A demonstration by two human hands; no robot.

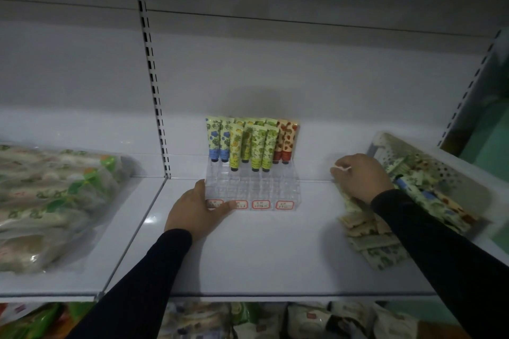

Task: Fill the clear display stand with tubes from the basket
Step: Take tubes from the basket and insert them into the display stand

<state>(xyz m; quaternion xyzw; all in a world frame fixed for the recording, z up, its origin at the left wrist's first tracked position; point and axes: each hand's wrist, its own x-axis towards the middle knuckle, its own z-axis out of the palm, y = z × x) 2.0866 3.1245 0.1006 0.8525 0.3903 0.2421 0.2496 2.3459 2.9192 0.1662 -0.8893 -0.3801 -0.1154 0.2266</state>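
My left hand [197, 205] lies flat with straight fingers against the front left corner of the display stand [252, 190]. Right of the stand, my right hand [360, 176] presses loose tubes [369, 239] beside the basket [451, 173], fingers curled over them.

- The scene is dim and grey-blue, and grainy throughout.
- The white shelf [275, 250] is brightest between the two hands; small glare spots sit just left of the left hand [192, 209], and another glints on the plastic bags [55, 201] further left.
- A soft shadow rises on the back panel behind the tubes [250, 143].
- Wide-angle distortion bends the upright [157, 91] and shelf edges near the borders.
- The loose tubes [369, 239] below the right hand [360, 176] and the basket [454, 170] beside it look smeared and soft.
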